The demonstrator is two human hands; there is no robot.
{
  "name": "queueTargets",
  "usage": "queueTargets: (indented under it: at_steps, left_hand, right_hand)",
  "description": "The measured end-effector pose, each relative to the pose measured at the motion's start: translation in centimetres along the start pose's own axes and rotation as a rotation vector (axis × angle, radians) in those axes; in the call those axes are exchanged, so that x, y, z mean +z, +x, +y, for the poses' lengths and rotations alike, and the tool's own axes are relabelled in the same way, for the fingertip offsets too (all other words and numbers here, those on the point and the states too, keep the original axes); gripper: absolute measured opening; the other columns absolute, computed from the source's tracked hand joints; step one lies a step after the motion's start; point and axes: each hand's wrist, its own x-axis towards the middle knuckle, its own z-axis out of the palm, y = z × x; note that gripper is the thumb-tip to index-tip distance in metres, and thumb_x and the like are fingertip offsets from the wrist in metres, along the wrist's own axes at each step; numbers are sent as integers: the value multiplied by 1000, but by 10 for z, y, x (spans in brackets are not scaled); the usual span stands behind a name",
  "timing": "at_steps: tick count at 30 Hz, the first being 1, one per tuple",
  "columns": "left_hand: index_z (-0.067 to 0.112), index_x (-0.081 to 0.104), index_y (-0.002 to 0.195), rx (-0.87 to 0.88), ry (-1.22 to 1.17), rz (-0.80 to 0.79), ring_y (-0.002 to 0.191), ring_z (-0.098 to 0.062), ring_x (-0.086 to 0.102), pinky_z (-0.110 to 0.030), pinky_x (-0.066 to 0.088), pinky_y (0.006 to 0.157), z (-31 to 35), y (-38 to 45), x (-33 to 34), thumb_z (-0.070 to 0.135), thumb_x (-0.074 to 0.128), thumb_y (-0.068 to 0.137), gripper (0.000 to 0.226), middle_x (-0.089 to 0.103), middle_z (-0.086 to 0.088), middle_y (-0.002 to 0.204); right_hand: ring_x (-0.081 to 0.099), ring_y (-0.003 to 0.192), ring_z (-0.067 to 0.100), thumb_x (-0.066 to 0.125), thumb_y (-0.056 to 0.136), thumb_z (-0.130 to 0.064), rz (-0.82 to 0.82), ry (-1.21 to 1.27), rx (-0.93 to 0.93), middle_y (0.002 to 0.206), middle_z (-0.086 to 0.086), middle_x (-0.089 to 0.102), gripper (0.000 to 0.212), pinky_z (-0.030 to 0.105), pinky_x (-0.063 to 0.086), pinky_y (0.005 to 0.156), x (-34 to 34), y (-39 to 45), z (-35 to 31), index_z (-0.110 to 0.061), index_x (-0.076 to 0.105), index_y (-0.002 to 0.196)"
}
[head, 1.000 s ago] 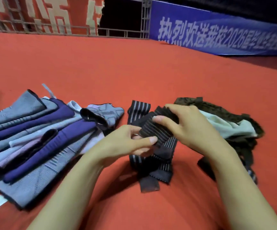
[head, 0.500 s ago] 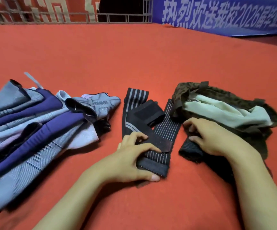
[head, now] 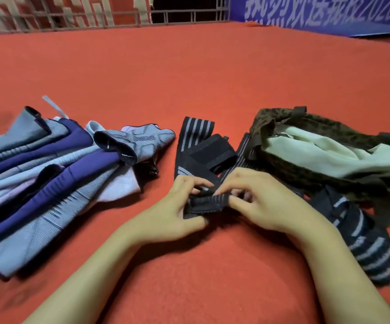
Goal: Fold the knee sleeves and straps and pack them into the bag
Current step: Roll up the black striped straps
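Head view: at lower centre, the left hand (head: 175, 213) and right hand (head: 266, 202) both pinch a ribbed black strap (head: 206, 202) with thin grey stripes, fingers curled around its folded end on the red felt surface (head: 212, 85). Grey-and-purple knit knee sleeves (head: 49, 174) are piled at left; a brown patterned bag (head: 325, 169) gapes at right, pale green lining showing
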Motion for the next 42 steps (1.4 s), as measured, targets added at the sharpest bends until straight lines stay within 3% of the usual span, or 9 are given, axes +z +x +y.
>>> queueTargets:
  at_steps: [5, 11, 15, 18, 23, 28, 32, 36, 42]
  left_hand:
    - [39, 11, 152, 8, 284, 30, 128, -1, 33, -28, 30, 108, 6, 0, 16, 45, 41, 74, 83, 32, 12, 143]
    - [36, 10, 151, -2, 26, 84, 140, -11, 41, -34, 33, 120, -1, 2, 18, 32, 49, 87, 75, 43, 7, 142]
    - [30, 30, 129, 6, -45, 335, 96, -4, 57, -19, 45, 89, -1, 4, 25, 53, 62, 92, 54, 52, 11, 106]
    - [31, 32, 124, -32, -47, 389, 69, -2, 47, -22, 45, 69, 0, 4, 24, 67, 60, 86, 59, 48, 7, 84]
    - [25, 27, 131, 105, 74, 260, 98, -13, 57, -37, 50, 94, 4, 3, 30, 46, 49, 101, 42, 57, 6, 103]
    - [28, 19, 145, 125, 251, 282, 102, -20, 46, -38, 42, 102, 4, -1, 36, 28, 44, 103, 49, 46, 8, 99]
    - [38, 31, 140, 3, 31, 191, 110, -13, 48, -25, 39, 100, 12, -1, 25, 32, 50, 98, 46, 52, 11, 105]
    - [39, 58, 127, -66, -259, 137, 113, -13, 61, -29, 44, 103, 10, -1, 8, 38, 48, 91, 38, 67, 12, 114]
    - [33, 84, 102, -282, -599, 64, 89, -14, 74, -41, 53, 105, -8, 21, 6, 60, 40, 101, 52, 80, -3, 97]
  right_hand:
    - [66, 79, 8, 69, 91, -15, 197, -18, -99, 88, -14, 68, 21, 20, 48, 69, 0, 1, -5, -33, 80, 96]
    - [62, 83, 4, 66, 93, -17, 264, -27, -15, 90, -13, 67, 14, 20, 44, 73, -2, -1, 1, -29, 72, 97]
    - [61, 99, -9, 70, 92, -48, 58, -50, -94, 112, -22, 66, 34, 16, 47, 83, 5, 1, 0, -39, 63, 124]
    - [55, 97, 4, 53, 92, -68, 119, -151, -144, 101, -19, 64, 44, 33, 52, 83, 12, 10, 0, -32, 77, 102]
    - [52, 68, 6, 51, 100, -54, 255, -118, -162, 72, -10, 54, 46, 40, 46, 62, 25, 15, 1, -24, 57, 66]
    - [30, 51, 14, 63, 100, -36, 667, -33, 111, 51, -5, 29, 55, 37, 22, 54, 17, 21, 6, -18, 32, 59]
    - [33, 53, 11, 55, 103, -50, 709, 140, 168, 56, 8, 36, 63, 34, 31, 52, 6, 17, 6, -3, 39, 64]
    - [65, 70, 24, 50, 96, -68, 569, 425, 218, 81, 20, 69, 70, 48, 52, 67, 1, 8, -9, 0, 64, 84]
    - [73, 102, 36, 51, 100, -38, 285, 1260, 51, 112, 24, 74, 43, 48, 61, 93, -28, -5, -38, -6, 78, 108]
